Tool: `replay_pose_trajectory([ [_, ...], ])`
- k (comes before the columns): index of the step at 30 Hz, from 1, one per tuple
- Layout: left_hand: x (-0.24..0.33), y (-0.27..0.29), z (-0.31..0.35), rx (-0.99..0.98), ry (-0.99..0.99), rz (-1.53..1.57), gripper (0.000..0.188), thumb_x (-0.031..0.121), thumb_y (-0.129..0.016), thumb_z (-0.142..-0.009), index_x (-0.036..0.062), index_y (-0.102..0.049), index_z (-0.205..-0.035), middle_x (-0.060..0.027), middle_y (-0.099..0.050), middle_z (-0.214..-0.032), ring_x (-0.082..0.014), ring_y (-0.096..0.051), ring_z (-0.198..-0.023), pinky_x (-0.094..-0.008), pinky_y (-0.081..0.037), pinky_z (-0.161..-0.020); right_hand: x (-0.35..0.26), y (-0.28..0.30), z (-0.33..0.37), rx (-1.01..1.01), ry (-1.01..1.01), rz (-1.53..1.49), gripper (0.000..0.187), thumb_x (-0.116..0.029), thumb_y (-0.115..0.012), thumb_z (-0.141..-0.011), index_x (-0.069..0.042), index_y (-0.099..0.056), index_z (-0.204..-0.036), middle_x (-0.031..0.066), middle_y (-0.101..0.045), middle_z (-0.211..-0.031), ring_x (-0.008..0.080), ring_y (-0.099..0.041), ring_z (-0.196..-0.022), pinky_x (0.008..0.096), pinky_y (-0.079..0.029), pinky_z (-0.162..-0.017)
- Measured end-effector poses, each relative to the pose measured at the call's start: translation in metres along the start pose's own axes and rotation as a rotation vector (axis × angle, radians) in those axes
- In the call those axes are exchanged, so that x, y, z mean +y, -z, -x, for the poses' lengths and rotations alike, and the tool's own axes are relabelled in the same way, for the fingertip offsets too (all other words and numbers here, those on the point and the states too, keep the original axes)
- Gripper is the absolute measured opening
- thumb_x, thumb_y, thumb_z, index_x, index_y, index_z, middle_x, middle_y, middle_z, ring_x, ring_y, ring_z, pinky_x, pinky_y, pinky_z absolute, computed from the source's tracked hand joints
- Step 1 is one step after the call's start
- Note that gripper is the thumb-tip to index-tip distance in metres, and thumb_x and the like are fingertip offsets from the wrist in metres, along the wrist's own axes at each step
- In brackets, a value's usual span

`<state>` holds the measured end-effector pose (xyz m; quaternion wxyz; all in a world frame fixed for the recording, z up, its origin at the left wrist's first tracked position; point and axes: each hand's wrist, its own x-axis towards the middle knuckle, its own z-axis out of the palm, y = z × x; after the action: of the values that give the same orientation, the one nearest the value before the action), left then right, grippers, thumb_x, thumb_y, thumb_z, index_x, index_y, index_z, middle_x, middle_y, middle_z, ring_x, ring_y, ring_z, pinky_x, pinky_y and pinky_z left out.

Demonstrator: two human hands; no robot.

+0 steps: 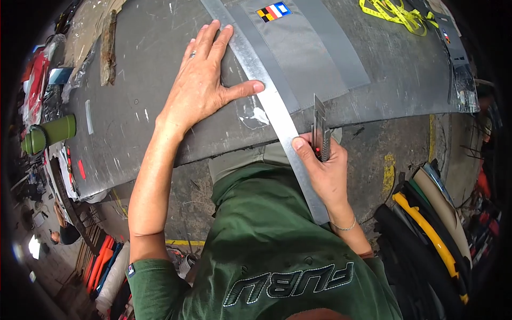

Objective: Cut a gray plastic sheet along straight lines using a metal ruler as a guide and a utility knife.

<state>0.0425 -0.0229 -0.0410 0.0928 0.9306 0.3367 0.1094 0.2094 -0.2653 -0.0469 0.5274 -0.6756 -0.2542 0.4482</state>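
Note:
A long metal straightedge lies slantwise over the left edge of a grey fabric panel and juts past the table's near edge. My left hand is flat on the table with fingers spread, its fingertips and thumb resting on the straightedge's left side. In my right hand is a utility knife, blade pointing up and away from me. The right thumb also touches the straightedge near the table's edge. A small colourful patch sits at the panel's far end.
The dark worktable holds a yellow tape measure, a wooden stick and a green bottle. Another grey piece with a patch lies far right. Material rolls stand at lower right, more rolls at lower left.

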Motion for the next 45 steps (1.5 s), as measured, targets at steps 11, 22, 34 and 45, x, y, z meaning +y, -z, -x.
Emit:
replay_pose_trajectory([
  [11,0.001,-0.001,-0.001,0.023,-0.005,-0.002,0.133,0.088,-0.080,-0.067,-0.0029,-0.047,-0.159,-0.0345,-0.037,-0.166,-0.0475,-0.033,-0.158,-0.0568,-0.026,-0.132,-0.001,0.002,0.000,-0.015,-0.045,0.011,0.022,-0.020,-0.082,-0.100,0.001,-0.076,-0.101,-0.0068,-0.063,-0.080,0.0029,-0.052,-0.074,0.0229,-0.043,-0.067],
  [22,0.000,-0.003,0.000,0.022,0.017,0.024,0.133,0.086,-0.082,-0.066,-0.0011,-0.047,-0.159,-0.0338,-0.037,-0.166,-0.0473,-0.033,-0.158,-0.0569,-0.027,-0.132,0.000,0.001,0.001,-0.006,-0.028,0.016,0.022,-0.021,-0.082,-0.100,0.000,-0.078,-0.102,-0.0064,-0.065,-0.079,0.0030,-0.053,-0.075,0.0229,-0.044,-0.068],
  [34,0.005,0.010,-0.006,-0.015,-0.018,-0.085,0.134,0.088,-0.078,-0.067,-0.0061,-0.048,-0.157,-0.0331,-0.039,-0.165,-0.0465,-0.033,-0.159,-0.0562,-0.029,-0.132,0.002,0.003,-0.001,-0.033,-0.010,0.048,0.025,-0.024,-0.080,-0.102,0.000,-0.074,-0.102,-0.0065,-0.061,-0.080,0.0027,-0.050,-0.073,0.0222,-0.041,-0.066],
  [45,0.011,0.022,-0.015,-0.115,-0.055,-0.051,0.128,0.082,-0.076,-0.078,-0.0160,-0.044,-0.153,-0.0338,-0.040,-0.164,-0.0461,-0.036,-0.157,-0.0529,-0.034,-0.130,-0.026,0.040,0.018,0.086,0.254,0.187,0.045,-0.002,-0.074,-0.098,0.000,-0.053,-0.138,0.0025,-0.064,-0.097,0.0077,-0.058,-0.079,0.0260,-0.049,-0.069],
])
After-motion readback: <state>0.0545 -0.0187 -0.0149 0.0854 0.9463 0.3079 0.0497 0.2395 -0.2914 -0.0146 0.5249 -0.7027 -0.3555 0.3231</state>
